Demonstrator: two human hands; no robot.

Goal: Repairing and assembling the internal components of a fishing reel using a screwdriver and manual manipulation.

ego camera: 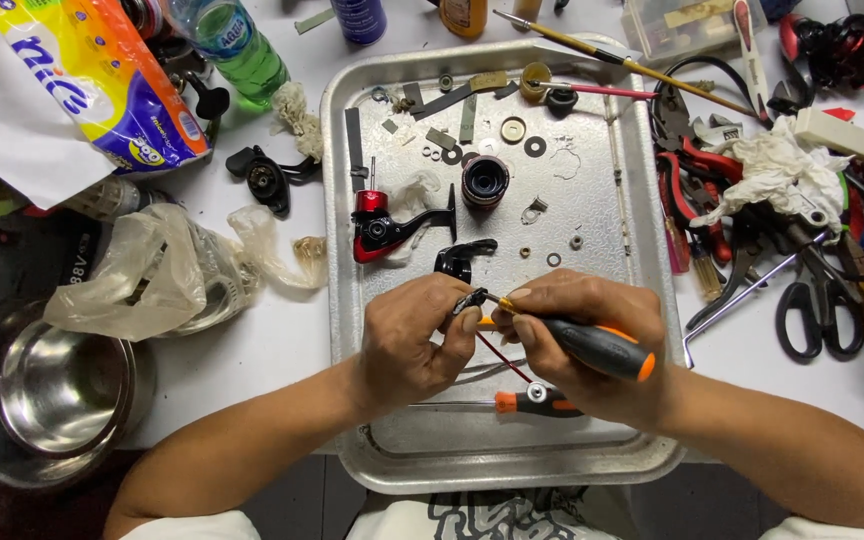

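Two hands meet over the dented metal tray (pixel 642 200): left hand (pixel 407 345) pinches a small black reel part (pixel 469 300) at its fingertips; right hand (pixel 577 335) grips an orange-and-black screwdriver (pixel 592 345), tip set against it. Seemingly screw work; steady alignment needed.

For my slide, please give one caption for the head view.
Left hand holds small black part; right hand applies screwdriver over tray.

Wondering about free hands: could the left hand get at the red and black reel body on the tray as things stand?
Probably not right away. The left hand is pinching a small black part. The reel body lies just beyond it on the tray, with nothing between them.
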